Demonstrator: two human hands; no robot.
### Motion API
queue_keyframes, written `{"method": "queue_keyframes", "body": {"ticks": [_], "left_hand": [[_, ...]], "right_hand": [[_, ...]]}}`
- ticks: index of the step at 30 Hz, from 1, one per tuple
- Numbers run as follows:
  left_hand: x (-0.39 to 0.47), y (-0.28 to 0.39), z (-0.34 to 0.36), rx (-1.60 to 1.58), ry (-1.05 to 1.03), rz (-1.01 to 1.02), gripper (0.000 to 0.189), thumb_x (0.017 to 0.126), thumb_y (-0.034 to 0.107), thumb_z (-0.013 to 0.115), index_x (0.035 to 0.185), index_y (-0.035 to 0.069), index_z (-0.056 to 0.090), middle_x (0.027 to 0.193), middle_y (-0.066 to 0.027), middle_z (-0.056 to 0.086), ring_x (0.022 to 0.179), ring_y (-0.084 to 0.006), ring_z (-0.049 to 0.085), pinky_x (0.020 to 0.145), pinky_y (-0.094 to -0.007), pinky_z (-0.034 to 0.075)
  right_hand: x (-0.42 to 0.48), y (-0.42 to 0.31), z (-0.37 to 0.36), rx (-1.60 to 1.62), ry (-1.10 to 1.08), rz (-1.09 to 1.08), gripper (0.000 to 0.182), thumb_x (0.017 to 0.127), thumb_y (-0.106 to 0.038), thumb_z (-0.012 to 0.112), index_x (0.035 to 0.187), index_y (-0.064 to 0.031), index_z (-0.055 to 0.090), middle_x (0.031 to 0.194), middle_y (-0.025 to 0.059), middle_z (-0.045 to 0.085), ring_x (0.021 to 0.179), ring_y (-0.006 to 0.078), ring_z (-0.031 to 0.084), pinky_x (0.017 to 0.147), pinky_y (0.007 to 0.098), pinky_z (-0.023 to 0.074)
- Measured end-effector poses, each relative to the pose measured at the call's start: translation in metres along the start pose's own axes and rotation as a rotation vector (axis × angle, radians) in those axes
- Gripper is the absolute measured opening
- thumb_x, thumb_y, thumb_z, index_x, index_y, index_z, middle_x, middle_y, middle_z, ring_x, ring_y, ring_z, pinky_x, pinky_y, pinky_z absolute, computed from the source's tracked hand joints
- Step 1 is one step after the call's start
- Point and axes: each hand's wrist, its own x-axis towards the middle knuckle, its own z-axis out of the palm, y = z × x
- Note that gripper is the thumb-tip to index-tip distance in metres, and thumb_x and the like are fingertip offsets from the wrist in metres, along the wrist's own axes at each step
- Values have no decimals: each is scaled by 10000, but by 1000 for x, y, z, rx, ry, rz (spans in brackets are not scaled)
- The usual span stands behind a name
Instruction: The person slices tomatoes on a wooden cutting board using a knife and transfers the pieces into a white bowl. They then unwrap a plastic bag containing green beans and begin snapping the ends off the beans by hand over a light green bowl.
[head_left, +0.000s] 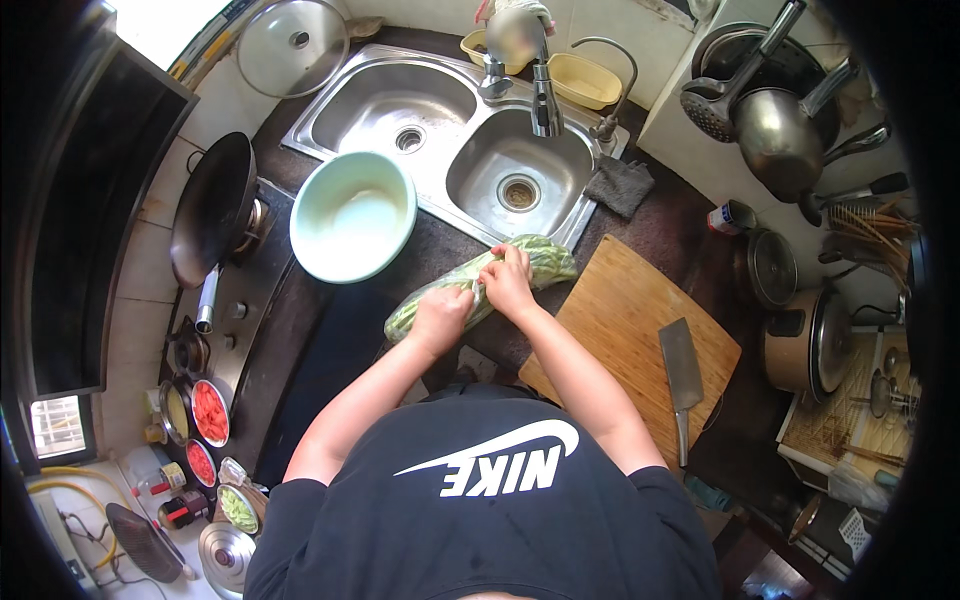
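Note:
A clear plastic bag of long green vegetables (545, 255) lies across the dark counter's front edge, just before the sink. My left hand (441, 319) is closed on the film near the bag's middle. Close beside it, my right hand (510, 276) pinches the same film with bent fingers. What kind of vegetable it is cannot be told through the plastic. To the left stands a pale green basin (352, 217) with nothing seen in it. A wooden cutting board (600, 322) lies to the right, and a cleaver (681, 375) rests on it.
Behind the bag is a steel double sink (465, 142) with a pull-down faucet (545, 105). A wok (214, 210) sits on the gas stove at left. Bowls of cut red food (210, 412) stand nearer me. A grey cloth (619, 185) and a lidded pot (795, 341) are at right.

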Motion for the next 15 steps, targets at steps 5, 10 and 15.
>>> {"method": "queue_keyframes", "body": {"ticks": [5,10,15], "left_hand": [[-8,8,3,182,-76,95,125,736,114,527,848,82,571,737,-66,543,730,-214,556,691,-332,414],[-5,1,3,-76,74,-241,218,730,75,574,947,67,577,893,-74,547,893,-251,520,772,-362,389],[8,-34,7,-269,-6,-130,189,683,96,669,856,87,594,969,-43,551,987,-248,502,780,-367,369]], "right_hand": [[4,-2,-11,-27,-133,11,106,683,-195,694,732,-105,665,1148,77,479,1124,298,373,965,419,289],[4,-16,-22,-137,-154,-31,71,680,-154,661,737,-112,652,1149,112,463,1124,323,370,956,432,290],[3,-19,-18,-198,7,-202,68,658,-94,632,712,-66,603,993,89,499,977,275,473,854,421,351]]}}
